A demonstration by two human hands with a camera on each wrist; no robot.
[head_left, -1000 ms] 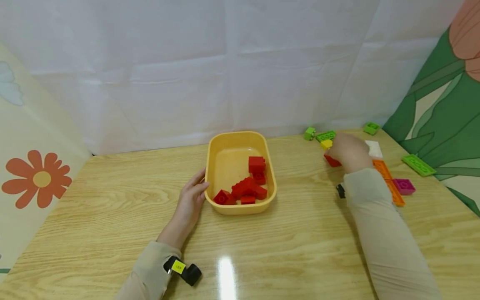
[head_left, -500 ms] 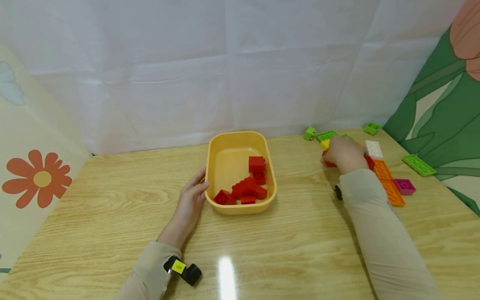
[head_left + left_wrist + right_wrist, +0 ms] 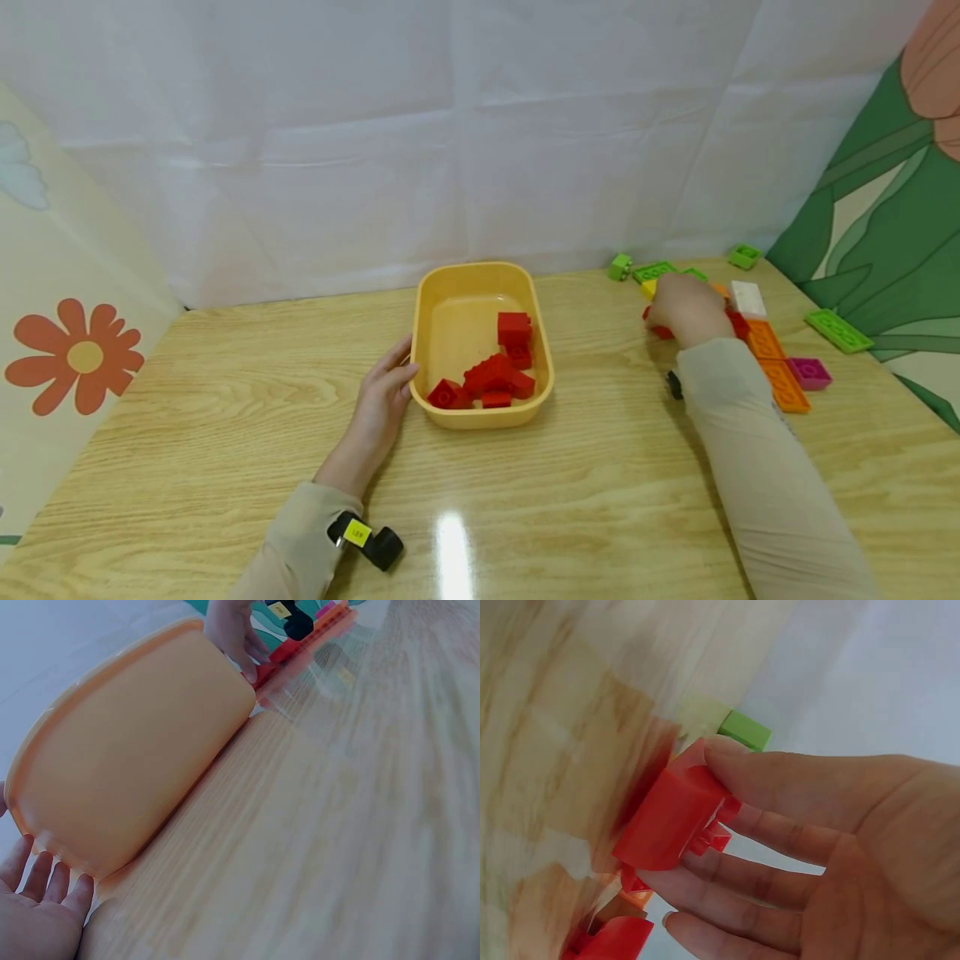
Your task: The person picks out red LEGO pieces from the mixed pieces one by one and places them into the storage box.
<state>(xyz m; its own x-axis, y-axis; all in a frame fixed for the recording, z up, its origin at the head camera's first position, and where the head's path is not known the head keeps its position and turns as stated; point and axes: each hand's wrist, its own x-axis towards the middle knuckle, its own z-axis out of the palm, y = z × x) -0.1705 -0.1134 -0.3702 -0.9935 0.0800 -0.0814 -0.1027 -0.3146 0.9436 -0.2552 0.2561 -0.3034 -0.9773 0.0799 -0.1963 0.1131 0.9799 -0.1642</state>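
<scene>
My left hand [image 3: 381, 398] holds the yellow plastic bin [image 3: 483, 420] at its left side, thumb at the rim and fingers against the outer wall [image 3: 135, 750]. Several red building bricks [image 3: 489, 375] lie in the bin's near and right parts. At the right of the table, my right hand [image 3: 686, 307] pinches a curved red brick [image 3: 673, 817] between thumb and fingers, its studs turned toward the palm. A second red brick [image 3: 619, 939] sits just past the fingers. The hand hides part of the bricks beneath it in the head view.
Around the right hand lie green bricks [image 3: 620, 267], a green plate [image 3: 837, 330], a white brick [image 3: 747, 299], orange plates [image 3: 784, 386], a magenta brick [image 3: 809, 372] and a yellow brick [image 3: 648, 288]. A white cloth [image 3: 315, 150] hangs behind the table.
My right hand has shifted slightly left and toward me, uncovering an orange brick and a red brick at its right. The left hand and the bin stay in place.
</scene>
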